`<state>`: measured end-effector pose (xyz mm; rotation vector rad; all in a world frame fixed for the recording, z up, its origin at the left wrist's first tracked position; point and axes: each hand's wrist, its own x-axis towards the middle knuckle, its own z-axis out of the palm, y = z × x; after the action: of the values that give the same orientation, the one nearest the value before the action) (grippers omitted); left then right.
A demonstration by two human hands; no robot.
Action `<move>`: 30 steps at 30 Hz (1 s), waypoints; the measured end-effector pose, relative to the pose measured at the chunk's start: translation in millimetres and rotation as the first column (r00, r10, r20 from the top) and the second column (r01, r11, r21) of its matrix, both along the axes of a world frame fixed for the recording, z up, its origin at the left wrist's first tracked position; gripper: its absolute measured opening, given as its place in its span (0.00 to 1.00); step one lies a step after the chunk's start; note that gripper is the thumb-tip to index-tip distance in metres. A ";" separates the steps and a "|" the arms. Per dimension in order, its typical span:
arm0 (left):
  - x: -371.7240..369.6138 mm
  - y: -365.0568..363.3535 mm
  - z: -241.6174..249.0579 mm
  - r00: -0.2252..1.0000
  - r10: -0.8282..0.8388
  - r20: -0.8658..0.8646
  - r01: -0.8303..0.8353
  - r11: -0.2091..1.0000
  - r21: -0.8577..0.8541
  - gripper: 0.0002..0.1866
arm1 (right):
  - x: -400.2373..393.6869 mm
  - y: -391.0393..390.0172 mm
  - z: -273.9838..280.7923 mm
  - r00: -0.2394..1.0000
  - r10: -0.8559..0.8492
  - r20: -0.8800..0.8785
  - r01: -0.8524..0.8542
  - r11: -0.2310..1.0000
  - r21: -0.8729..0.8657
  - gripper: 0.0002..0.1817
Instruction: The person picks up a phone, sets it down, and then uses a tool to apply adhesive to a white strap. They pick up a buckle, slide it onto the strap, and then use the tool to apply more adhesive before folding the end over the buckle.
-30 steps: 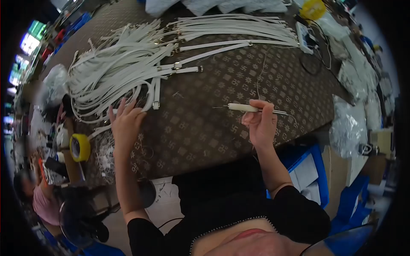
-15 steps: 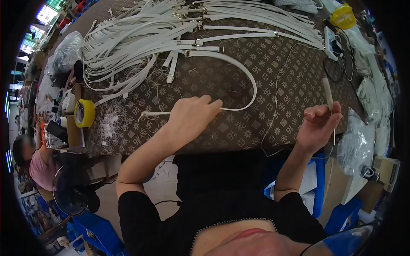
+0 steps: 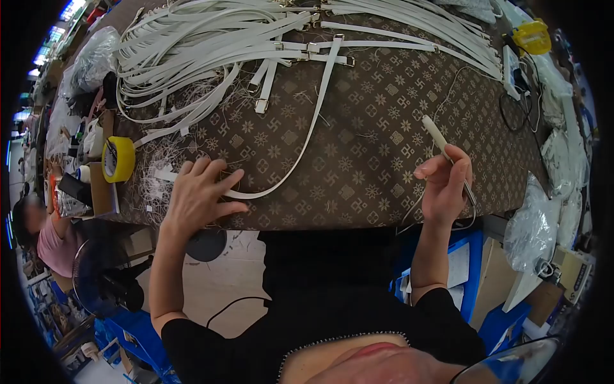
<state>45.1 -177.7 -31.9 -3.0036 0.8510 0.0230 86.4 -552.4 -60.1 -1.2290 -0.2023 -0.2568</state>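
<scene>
My left hand (image 3: 201, 192) lies over a white strap (image 3: 300, 157) near the table's front edge, fingers spread; the strap's end sticks out to its left. From there the strap curves right and up to a metal buckle near the pile. My right hand (image 3: 444, 185) holds a pale pen-like tool (image 3: 435, 133) with a thin cord, above the right part of the patterned tablecloth (image 3: 364, 185). A large pile of white straps (image 3: 192, 54) with metal buckles spreads over the back left. More straps (image 3: 409, 32) lie in a row at the back.
Yellow tape (image 3: 118, 159) stands at the left beside a cardboard box (image 3: 102, 189). Thread scraps (image 3: 157, 185) lie nearby. A power strip (image 3: 510, 70) with cables and plastic bags (image 3: 534, 224) are at the right. Another person (image 3: 54, 246) is at the far left, near a fan (image 3: 105, 278).
My left hand has moved left and its fingers have spread. The strap's loop has swung left into a longer curve. My right hand and the tool have moved left.
</scene>
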 end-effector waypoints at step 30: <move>38.8 -84.4 -34.0 0.385 -0.452 -0.805 -0.764 0.334 -0.552 0.11 | 21.7 38.3 -4.0 0.950 0.284 0.131 -0.103 0.679 -0.727 0.18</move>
<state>83.9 -262.0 -65.9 -3.9845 0.3426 2.3673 108.2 -514.1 -64.1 -1.9450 -0.6926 -0.1308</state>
